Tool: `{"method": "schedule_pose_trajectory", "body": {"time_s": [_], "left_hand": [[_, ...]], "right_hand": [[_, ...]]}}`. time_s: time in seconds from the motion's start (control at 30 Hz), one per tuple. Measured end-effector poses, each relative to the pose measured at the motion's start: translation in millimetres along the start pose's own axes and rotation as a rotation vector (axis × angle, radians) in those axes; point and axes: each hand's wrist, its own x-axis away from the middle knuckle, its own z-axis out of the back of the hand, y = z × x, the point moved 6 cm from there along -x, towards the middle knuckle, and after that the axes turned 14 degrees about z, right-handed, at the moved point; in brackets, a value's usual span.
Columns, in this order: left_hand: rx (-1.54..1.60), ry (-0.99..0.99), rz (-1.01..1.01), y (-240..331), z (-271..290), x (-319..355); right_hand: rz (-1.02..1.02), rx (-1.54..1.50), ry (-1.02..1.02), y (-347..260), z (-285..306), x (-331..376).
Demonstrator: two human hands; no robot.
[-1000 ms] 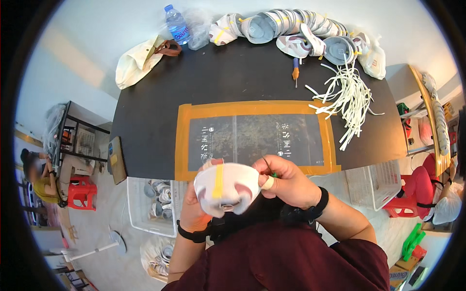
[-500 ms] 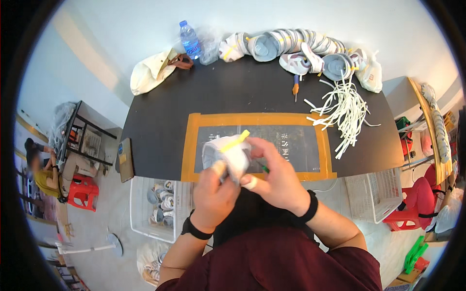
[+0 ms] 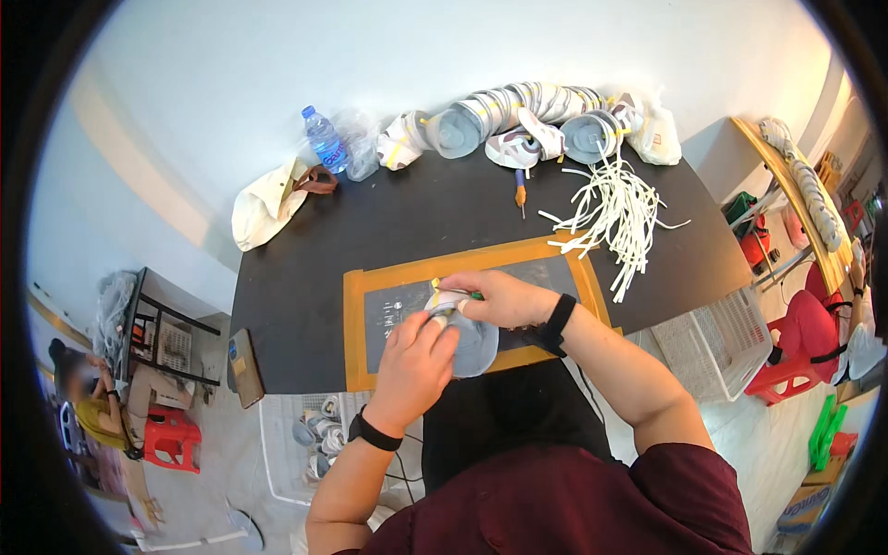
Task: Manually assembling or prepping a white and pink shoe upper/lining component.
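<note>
A grey and white shoe upper [image 3: 474, 350] with a small yellow tab is between my hands, just over the near edge of the dark table. My left hand [image 3: 413, 365] grips its near-left side, with light tape around a finger. From the right, my right hand [image 3: 499, 298] pinches the upper's edge beside the yellow tab. A small green piece shows at the right fingers; the rest of it is hidden. Below the hands lies a dark panel framed in brown tape [image 3: 354, 319].
Stacked shoe uppers [image 3: 458, 129] line the table's back, with a water bottle [image 3: 324, 141] and a cream bag [image 3: 264, 208] to their left. White laces [image 3: 615, 208] spread at the right, near a slim pointed tool [image 3: 520, 192]. A phone [image 3: 244, 365] lies at the left edge.
The upper has turned so its grey inside now shows below my fingers. My right hand has come over its far edge, and the whole view has shifted and tilted.
</note>
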Motion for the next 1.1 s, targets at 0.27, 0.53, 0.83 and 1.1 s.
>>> {"method": "schedule_pose_trajectory", "body": {"time_s": [0.27, 0.53, 0.83, 1.1], "left_hand": [[-0.114, 0.135, 0.212, -1, 5, -7], [-0.138, 0.101, 0.276, -1, -7, 2], [-0.039, 0.024, 0.061, 21, -1, 22], [-0.102, -0.106, 0.123, 28, -26, 37]], "right_hand": [[0.076, -0.003, -0.084, -3, -3, -12], [0.063, 0.019, -0.108, 2, -4, -15], [-0.025, 0.134, -0.082, 9, 1, -16], [0.037, 0.463, 0.409, -58, -7, 24]]}}
